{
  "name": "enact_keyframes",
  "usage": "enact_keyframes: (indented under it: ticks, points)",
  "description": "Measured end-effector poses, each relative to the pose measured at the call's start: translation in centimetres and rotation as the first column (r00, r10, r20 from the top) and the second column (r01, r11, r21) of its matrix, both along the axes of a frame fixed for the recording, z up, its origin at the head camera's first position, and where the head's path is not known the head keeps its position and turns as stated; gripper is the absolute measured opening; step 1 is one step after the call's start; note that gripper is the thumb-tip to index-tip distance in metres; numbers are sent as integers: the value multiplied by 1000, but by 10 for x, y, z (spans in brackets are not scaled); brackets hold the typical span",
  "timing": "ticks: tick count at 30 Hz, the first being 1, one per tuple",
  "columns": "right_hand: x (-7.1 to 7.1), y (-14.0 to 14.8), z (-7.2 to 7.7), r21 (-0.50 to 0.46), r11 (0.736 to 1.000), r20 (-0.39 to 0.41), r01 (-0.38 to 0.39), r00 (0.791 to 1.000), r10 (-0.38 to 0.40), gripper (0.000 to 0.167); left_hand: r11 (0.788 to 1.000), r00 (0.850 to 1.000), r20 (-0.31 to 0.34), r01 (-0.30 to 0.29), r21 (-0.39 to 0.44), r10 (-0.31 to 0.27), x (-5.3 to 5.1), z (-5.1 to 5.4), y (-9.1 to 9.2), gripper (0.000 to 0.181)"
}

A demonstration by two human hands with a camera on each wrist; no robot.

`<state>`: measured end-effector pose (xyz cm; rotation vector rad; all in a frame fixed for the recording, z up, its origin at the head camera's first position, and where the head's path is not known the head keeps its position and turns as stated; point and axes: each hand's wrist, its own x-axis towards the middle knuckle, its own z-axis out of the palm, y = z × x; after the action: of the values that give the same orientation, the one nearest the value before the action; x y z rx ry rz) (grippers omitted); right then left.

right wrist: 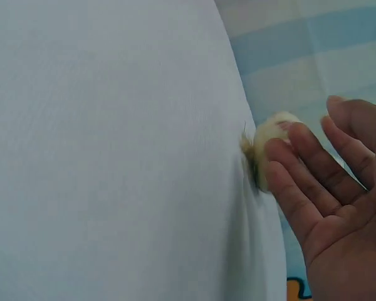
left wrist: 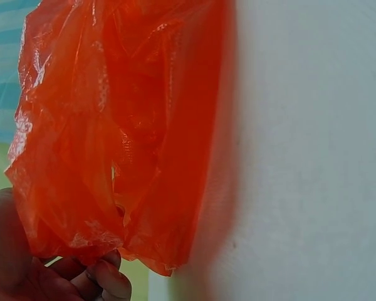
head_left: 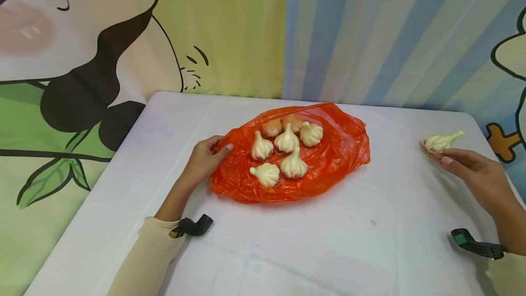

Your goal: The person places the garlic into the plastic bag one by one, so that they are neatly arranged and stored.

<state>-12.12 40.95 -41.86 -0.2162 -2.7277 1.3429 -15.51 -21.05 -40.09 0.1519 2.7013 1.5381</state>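
Note:
A crumpled red plastic bag (head_left: 328, 168) lies on the white table, with several garlic bulbs (head_left: 294, 166) grouped on and in it. Two bulbs at the back look orange through the thin plastic. My left hand (head_left: 204, 159) pinches the bag's left edge; in the left wrist view the fingers (left wrist: 109, 279) curl at the bottom of the red plastic. Far to the right, a single garlic bulb (head_left: 439, 142) sits on the table with its stem pointing right. My right hand (head_left: 478, 175) is at this bulb, its nearly straight fingers (right wrist: 310, 179) touching it and the thumb apart.
The white table (head_left: 304, 245) has rounded back corners, and the single bulb is near its right edge. Behind stands a cloth backdrop (head_left: 230, 26) with a cartoon panda and blue stripes. Dark straps (head_left: 478, 245) are on both wrists.

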Motion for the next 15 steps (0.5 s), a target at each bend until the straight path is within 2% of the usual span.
enact_keyframes:
  ticks: [3, 6, 7, 11, 15]
  points:
    - [0, 15, -7, -109, 992, -69, 66, 995, -74, 40, 1000, 1000, 5, 2, 1, -3, 0, 0, -1, 31]
    - [-4, 31, -13, -230, 969, -170, 91, 977, -133, 37, 1000, 1000, 4, 4, 0, -4, 0, 0, -1, 31]
    - [-5, 35, -15, -245, 964, -179, 106, 972, -152, 37, 1000, 1000, 4, 4, 1, -4, 0, 0, -1, 31]
    - [-9, 47, -21, -236, 958, -156, 162, 967, -202, 40, 1000, 1000, 2, -1, -5, 1, 0, -1, -2, 30]
    - [-14, 49, -25, -131, 959, -52, 250, 965, -258, 52, 1000, 1000, 10, -3, -9, 3, 1, 0, -2, 30]
